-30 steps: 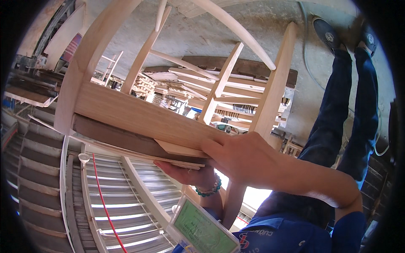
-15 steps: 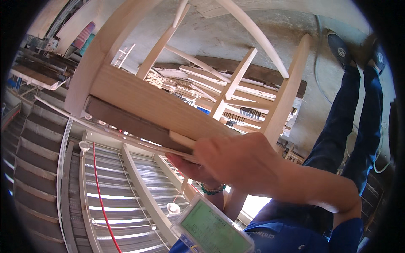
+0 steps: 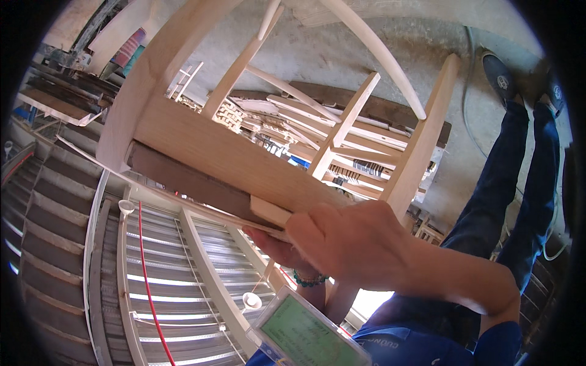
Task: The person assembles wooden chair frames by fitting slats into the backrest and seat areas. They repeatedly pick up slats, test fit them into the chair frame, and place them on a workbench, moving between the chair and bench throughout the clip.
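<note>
A pale unfinished wooden chair frame (image 3: pixel 226 152) is tilted across the view, with its legs and rungs stretching away to the upper right. My right hand (image 3: pixel 348 241) is closed around a small pale wooden block (image 3: pixel 270 210), which lies against the frame's lower edge beside a dark brown strip (image 3: pixel 189 180). Below it, my left hand (image 3: pixel 274 249) grips the underside of the same edge, its fingertips showing; most of that hand is behind my right one. A green beaded bracelet (image 3: pixel 309 279) circles my left wrist.
Stacked wooden parts (image 3: pixel 366 143) lie on the floor beyond the frame. At the left stands a bench (image 3: pixel 58 107) with dark boards. A grey hose (image 3: pixel 467 104) runs along the floor near my shoes (image 3: pixel 499 76). A badge (image 3: pixel 308 332) hangs at my chest.
The whole view has shifted slightly, so the chair frame sits a little further right and lower. My right hand has moved slightly along the edge, and more of the block shows.
</note>
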Tool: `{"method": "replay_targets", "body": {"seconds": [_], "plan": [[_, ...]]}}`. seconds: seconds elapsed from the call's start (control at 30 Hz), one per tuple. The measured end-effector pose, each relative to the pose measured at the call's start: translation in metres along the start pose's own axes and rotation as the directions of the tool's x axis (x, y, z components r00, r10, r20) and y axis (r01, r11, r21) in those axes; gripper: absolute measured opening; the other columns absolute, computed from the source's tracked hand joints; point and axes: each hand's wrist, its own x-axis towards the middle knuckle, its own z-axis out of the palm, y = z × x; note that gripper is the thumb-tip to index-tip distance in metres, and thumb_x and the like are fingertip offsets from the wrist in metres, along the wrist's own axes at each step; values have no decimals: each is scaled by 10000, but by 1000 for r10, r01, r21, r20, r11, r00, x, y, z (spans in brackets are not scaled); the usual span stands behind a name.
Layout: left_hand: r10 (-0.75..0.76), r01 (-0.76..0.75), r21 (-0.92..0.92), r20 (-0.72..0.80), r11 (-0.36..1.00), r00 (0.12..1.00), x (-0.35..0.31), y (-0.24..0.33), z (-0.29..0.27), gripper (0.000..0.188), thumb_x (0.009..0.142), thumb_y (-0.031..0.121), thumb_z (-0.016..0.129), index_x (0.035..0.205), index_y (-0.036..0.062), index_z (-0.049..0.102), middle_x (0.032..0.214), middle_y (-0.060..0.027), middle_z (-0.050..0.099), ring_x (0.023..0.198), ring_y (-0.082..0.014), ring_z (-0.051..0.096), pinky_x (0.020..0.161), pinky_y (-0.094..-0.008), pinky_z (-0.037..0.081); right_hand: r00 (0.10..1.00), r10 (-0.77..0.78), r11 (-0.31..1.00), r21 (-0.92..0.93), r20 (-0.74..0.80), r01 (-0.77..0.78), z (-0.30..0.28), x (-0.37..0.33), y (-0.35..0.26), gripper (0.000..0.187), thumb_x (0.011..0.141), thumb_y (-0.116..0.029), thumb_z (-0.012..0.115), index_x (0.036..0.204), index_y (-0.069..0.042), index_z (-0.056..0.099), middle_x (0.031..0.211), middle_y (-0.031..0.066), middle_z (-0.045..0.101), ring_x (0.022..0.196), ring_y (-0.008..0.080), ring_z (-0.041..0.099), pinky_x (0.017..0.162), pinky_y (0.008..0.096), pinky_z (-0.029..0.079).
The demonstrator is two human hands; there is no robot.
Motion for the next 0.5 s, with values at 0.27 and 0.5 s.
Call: {"method": "replay_targets", "body": {"seconds": [0.27, 0.5], "plan": [[65, -65, 14, 10, 998, 998, 3, 2, 1, 822, 860, 472, 595, 1410, -31, 249, 1394, -242, 348, 1275, -330, 395, 1045, -447, 354, 833, 246, 952, 40, 496, -305, -63, -36, -30, 113, 797, -170, 570, 807, -65, 529, 606, 61, 487, 521, 193, 560, 410, 336, 455], [-462, 379, -420, -113, 825, 880, -1, 13, 4, 886, 846, 456, 632, 1434, -36, 187, 1459, -216, 239, 1329, -326, 305, 1101, -454, 276, 646, 744, 664, 297, -171, -686, -97, -81, 139, 191, 933, -209, 512, 949, -40, 602, 711, 53, 579, 628, 124, 604, 540, 297, 477]]}}
